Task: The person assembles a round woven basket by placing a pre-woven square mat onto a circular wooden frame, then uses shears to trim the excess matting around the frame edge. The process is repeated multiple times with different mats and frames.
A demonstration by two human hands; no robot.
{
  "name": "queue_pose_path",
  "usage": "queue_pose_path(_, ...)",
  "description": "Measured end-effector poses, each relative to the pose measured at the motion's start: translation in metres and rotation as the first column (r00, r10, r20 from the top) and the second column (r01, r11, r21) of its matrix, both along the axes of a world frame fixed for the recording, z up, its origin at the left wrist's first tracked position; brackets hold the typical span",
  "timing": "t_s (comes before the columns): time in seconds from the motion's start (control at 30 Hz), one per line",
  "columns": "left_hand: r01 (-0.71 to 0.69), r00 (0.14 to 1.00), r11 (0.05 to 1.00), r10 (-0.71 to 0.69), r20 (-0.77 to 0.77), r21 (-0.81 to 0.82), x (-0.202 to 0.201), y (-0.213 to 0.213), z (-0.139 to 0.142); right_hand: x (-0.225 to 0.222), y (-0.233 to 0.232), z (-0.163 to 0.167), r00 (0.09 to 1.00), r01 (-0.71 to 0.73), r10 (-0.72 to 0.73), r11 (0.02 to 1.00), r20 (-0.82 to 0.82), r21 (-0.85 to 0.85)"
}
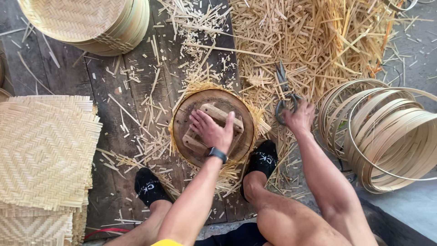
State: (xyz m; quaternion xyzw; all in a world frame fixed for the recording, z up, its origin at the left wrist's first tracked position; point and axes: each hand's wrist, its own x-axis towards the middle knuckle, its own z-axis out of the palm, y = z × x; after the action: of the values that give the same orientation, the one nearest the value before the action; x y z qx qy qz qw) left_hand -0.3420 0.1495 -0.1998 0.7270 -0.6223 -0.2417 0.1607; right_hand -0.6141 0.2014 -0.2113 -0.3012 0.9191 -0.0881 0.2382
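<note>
Two hands busy: left hand flat, open on round wooden mould; right hand grips shears, blades pointing away.

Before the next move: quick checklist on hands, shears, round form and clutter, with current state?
1. Left hand on the wooden block of the round wooden form: ok, palm pressed flat on it.
2. Woven bamboo under the form: ok, frayed strip ends stick out all around the rim.
3. Right hand on the shears: ok for contact, fingers at the handle loops; firm grip cannot tell.
4. Shear blades: closed, pointing away from the person; ok.
5. Feet in black socks clear of the blades: ok, they sit beside the form's near edge.
6. Floor around the form: not ok, bamboo offcuts litter the boards.
</note>
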Motion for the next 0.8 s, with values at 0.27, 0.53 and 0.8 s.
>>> queue_pose_path(0.27,0.291,0.956,0.956,-0.29,0.04,-0.032,-0.009,0.004,-0.001,-0.019,0.021,-0.004,0.954,-0.186,0.118,0.954,0.275,0.235)
queue_pose_path(0.53,0.308,0.947,0.948,-0.313,-0.074,-0.075,-0.009,0.012,-0.004,0.028,0.06,0.066,0.854,-0.515,0.512,0.857,0.094,0.012)
queue_pose_path(0.8,0.302,0.947,0.952,-0.305,-0.099,-0.047,-0.006,0.009,-0.001,0.044,0.031,0.037,0.836,-0.536,0.548,0.826,-0.026,0.177)
